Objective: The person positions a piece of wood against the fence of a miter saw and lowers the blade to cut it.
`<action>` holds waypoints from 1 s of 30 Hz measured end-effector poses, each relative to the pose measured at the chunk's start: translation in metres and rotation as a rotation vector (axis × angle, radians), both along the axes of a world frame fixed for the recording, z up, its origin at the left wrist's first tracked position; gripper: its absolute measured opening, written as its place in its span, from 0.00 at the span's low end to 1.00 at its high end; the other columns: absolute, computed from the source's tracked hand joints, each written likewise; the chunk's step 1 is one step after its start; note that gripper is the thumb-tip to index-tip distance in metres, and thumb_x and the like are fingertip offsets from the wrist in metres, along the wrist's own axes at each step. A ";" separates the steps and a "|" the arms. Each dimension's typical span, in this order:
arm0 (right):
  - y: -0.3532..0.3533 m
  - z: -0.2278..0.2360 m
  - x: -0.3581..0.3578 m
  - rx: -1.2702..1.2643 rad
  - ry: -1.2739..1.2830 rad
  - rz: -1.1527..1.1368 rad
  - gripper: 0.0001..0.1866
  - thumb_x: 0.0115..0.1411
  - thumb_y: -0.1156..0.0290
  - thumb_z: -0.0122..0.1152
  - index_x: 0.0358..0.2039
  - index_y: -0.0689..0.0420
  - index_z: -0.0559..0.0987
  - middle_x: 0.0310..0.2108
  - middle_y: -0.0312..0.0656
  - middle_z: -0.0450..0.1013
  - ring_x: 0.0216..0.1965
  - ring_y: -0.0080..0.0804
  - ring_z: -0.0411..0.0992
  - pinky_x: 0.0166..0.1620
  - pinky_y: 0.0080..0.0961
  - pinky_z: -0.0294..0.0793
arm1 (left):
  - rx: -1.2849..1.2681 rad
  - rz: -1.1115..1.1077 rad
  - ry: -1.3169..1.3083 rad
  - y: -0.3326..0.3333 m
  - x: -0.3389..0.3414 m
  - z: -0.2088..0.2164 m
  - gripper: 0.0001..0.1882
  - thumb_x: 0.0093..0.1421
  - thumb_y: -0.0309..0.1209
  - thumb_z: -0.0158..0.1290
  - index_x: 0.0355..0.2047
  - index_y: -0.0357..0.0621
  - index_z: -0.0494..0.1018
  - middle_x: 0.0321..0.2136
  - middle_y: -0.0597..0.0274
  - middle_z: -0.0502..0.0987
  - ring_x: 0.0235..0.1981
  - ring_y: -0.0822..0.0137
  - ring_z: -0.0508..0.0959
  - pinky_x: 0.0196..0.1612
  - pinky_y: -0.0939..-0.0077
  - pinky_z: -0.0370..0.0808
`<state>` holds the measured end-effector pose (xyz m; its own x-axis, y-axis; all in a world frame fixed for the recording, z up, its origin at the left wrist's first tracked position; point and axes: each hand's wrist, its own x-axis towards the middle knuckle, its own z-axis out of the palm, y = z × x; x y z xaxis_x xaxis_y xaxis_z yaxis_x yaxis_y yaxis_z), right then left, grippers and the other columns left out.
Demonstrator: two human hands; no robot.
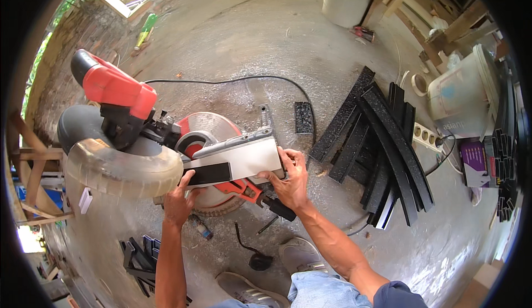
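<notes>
A red and black miter saw (119, 89) stands on the floor before me, its clear blade guard (124, 172) at the left. A long pale profile (249, 159) lies along the grey metal fence (230, 143). My right hand (291, 181) grips its right end, thumb on the near side and fingers at the far side. A short black strip (210, 174) lies against the profile's near face, running toward the guard. My left hand (178, 201) pinches the strip's left end close to the guard; its fingertips are partly hidden. Below is the saw's round turntable with a red arm (238, 189) and black handle (280, 209).
Several black profiles (382, 147) are heaped at the right, near a power strip (426, 136) and white bucket (463, 95). A black cord (244, 78) crosses the dusty floor. Black offcuts (141, 258), a small bottle (202, 229) and a tape measure (260, 261) lie near my shoes.
</notes>
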<state>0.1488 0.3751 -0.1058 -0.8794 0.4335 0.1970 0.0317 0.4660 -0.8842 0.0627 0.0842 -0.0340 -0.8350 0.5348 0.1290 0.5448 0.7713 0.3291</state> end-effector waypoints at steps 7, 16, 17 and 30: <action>-0.004 -0.006 0.002 -0.044 0.060 -0.019 0.40 0.49 0.55 0.77 0.60 0.58 0.75 0.48 0.48 0.68 0.48 0.40 0.69 0.49 0.37 0.73 | -0.073 -0.028 0.098 0.002 0.001 0.002 0.34 0.49 0.29 0.69 0.58 0.50 0.72 0.42 0.50 0.82 0.43 0.48 0.81 0.50 0.56 0.74; -0.020 -0.016 0.002 -0.262 0.104 -0.103 0.36 0.53 0.54 0.76 0.59 0.56 0.76 0.49 0.45 0.66 0.50 0.38 0.65 0.54 0.34 0.68 | -0.064 -0.014 0.072 0.005 0.001 0.006 0.34 0.48 0.27 0.69 0.58 0.50 0.73 0.42 0.50 0.82 0.44 0.49 0.81 0.47 0.57 0.76; -0.020 -0.013 0.003 -0.271 0.099 -0.107 0.36 0.53 0.54 0.76 0.60 0.56 0.76 0.49 0.45 0.65 0.50 0.37 0.64 0.54 0.34 0.68 | -0.066 -0.017 0.083 0.005 0.001 0.006 0.34 0.48 0.27 0.69 0.58 0.50 0.73 0.42 0.50 0.82 0.44 0.49 0.81 0.47 0.57 0.76; -0.017 -0.009 0.003 -0.103 0.063 -0.098 0.33 0.56 0.56 0.73 0.58 0.59 0.76 0.49 0.47 0.67 0.50 0.42 0.64 0.56 0.37 0.64 | 0.054 0.049 -0.127 -0.005 -0.001 -0.001 0.33 0.50 0.28 0.68 0.57 0.51 0.73 0.52 0.48 0.77 0.55 0.45 0.74 0.57 0.53 0.68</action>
